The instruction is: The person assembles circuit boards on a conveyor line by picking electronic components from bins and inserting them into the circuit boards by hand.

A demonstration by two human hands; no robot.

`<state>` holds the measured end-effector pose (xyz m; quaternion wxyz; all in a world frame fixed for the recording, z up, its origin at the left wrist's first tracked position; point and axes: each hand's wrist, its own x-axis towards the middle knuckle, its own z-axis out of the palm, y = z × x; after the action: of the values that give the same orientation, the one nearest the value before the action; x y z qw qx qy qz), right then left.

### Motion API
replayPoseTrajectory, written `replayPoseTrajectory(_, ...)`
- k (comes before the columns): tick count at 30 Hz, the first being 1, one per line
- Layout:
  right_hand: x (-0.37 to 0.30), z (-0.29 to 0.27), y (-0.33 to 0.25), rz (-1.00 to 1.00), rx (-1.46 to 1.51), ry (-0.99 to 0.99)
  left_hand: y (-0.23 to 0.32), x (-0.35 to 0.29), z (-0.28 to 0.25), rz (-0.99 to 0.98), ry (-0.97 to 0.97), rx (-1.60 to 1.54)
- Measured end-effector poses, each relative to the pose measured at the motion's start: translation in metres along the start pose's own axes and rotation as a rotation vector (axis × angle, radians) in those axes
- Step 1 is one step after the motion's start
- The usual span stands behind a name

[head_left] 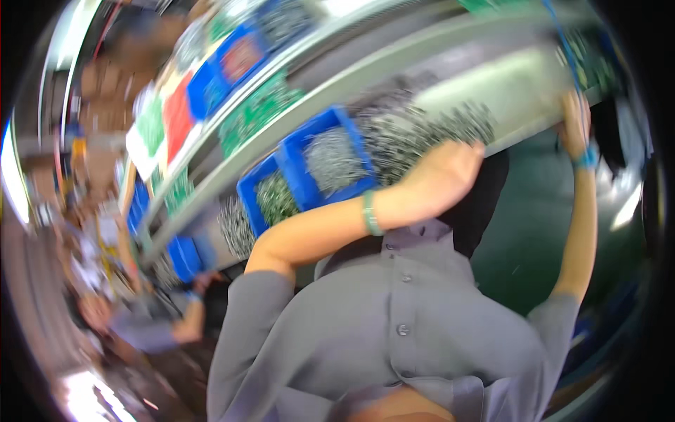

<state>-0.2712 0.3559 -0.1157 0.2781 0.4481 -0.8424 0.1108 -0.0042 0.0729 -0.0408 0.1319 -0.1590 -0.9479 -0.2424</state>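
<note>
My left hand (pixel 450 176) is closed, with its fingers curled in beside the near edge of a loose pile of small, thin metal pieces (pixel 404 144). Whatever it may hold is hidden. At the right, my right hand (pixel 576 126) reaches to the end of the bench, by a thin blue cord (pixel 569 56); blur smears its fingers, so its grip is unclear. Left of the pile, a blue bin (pixel 297 179) contains silvery small parts. Beside that bin is another blue bin (pixel 247 197) with greenish small parts.
A pale work surface (pixel 517 88) lies beyond my hands, backed by a long rail (pixel 365 77). Further blue bins (pixel 204 95) and green pieces (pixel 253 116) sit on the raised shelf. At the left, a co-worker (pixel 144 330) is at the same bench.
</note>
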Motion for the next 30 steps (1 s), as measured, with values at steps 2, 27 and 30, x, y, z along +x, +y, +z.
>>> replayPoseTrajectory(2, 0.020, -0.006, -0.021, 0.187, 0.081, -0.107, -0.002, -0.004, -0.005, 0.055, -0.030, 0.082)
replayPoseTrajectory(27, -0.103, 0.212, -0.033, 0.555, 0.740, 0.034, 0.046, 0.045, -0.006, -0.619, -0.396, 0.580)
replayPoseTrajectory(30, -0.073, 0.244, -0.043, 0.130, 0.672, -0.376, 0.052, 0.045, -0.011, -0.654, -0.406, 0.574)
